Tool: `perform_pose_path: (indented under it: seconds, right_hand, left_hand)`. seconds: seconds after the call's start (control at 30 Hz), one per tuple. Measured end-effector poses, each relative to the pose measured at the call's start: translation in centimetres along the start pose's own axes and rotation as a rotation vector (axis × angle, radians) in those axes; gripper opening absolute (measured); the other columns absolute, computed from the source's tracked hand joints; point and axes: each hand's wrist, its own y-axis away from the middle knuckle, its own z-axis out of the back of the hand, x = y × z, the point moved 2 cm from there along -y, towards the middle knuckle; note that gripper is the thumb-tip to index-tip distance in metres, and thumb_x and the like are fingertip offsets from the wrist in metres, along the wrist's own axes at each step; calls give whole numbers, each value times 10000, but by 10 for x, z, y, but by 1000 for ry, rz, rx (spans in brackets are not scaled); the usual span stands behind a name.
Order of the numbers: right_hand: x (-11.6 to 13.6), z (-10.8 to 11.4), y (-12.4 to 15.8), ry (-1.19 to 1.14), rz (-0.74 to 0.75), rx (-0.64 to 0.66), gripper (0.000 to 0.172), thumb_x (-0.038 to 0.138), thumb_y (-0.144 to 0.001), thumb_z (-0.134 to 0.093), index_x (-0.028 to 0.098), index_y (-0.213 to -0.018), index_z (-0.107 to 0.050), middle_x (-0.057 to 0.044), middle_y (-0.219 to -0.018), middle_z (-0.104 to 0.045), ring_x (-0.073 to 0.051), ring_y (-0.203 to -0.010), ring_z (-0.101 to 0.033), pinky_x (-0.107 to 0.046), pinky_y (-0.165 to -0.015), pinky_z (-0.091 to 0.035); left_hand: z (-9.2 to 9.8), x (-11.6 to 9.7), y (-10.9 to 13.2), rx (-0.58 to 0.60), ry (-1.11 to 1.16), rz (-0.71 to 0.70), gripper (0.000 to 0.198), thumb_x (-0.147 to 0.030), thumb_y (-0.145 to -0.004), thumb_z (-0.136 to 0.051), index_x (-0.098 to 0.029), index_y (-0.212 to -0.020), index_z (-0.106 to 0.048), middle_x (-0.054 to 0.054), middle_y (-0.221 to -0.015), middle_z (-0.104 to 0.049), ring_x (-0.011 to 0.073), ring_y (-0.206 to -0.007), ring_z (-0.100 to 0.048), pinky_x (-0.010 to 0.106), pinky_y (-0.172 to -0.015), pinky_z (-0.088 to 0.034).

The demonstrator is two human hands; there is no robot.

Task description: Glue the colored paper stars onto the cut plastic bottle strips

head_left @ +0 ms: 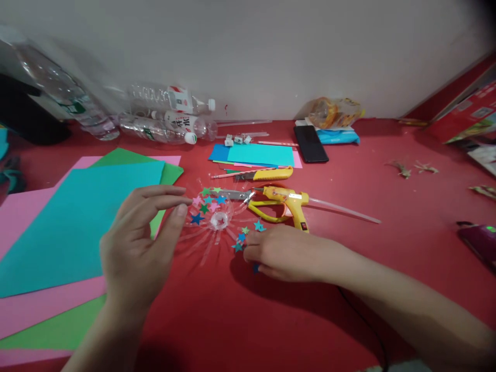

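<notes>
A clear plastic piece cut into thin spreading strips, with a round centre (219, 221), sits mid-table. Paper stars in pink, green and blue, among them a dark blue star (197, 219), lie over its upper left strips. My left hand (143, 232) is at its left, thumb and fingers apart, the fingertips beside a pink star (197, 200). Right of the plastic piece, my right hand (282, 253) is low over the table with curled fingers among more stars, including a teal star (237, 247). Whatever its fingertips hold is hidden.
Scissors (267, 212), a yellow glue gun (289, 199) and a yellow cutter (271, 174) lie beyond my right hand. Coloured sheets (85, 222) cover the left side. Plastic bottles (155, 129) lie by the wall, near small paper sheets (259, 155) and a phone (310, 143).
</notes>
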Motion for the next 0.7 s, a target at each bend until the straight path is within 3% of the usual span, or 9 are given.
perform_pose_path:
  seconds: [0.2,0.4,0.53,0.7]
  right_hand:
    - [-10,3,7,-45,-93,-93,73,156,-867,-543,181,-833,-604,-14,-837,-654,-145,-716,-568,-284,-584,-300]
    - [5,4,4,-9,-29,-10,59,164,-835,-583,161,-873,-628,-49,-853,-674,-163,-722,-587,-285,-563,-285]
    - [11,-2,0,-5,-71,38,79,132,-847,-567,145,-891,-633,-63,-888,-686,-161,-724,-604,-292,-555,-293]
    - [6,-7,-2,53,-57,-1,113,105,-854,-539,148,-912,-626,-61,-894,-686,-156,-733,-611,-290,-578,-316]
  left_hand:
    - [-1,-1,-1,-18,19,-13,93,-183,-869,-614,-220,-866,-699,43,-981,-695,188,-964,-639,375,-905,-472]
    - [2,0,-3,-56,9,4,85,-204,-866,-614,-231,-839,-690,33,-961,-698,192,-964,-645,380,-891,-483]
    - [5,7,-5,-130,52,64,67,-218,-854,-627,-233,-837,-690,21,-944,-701,192,-951,-659,375,-885,-507]
    - [5,13,-5,-100,93,139,65,-196,-857,-633,-215,-837,-692,29,-943,-705,184,-955,-658,360,-894,-499]
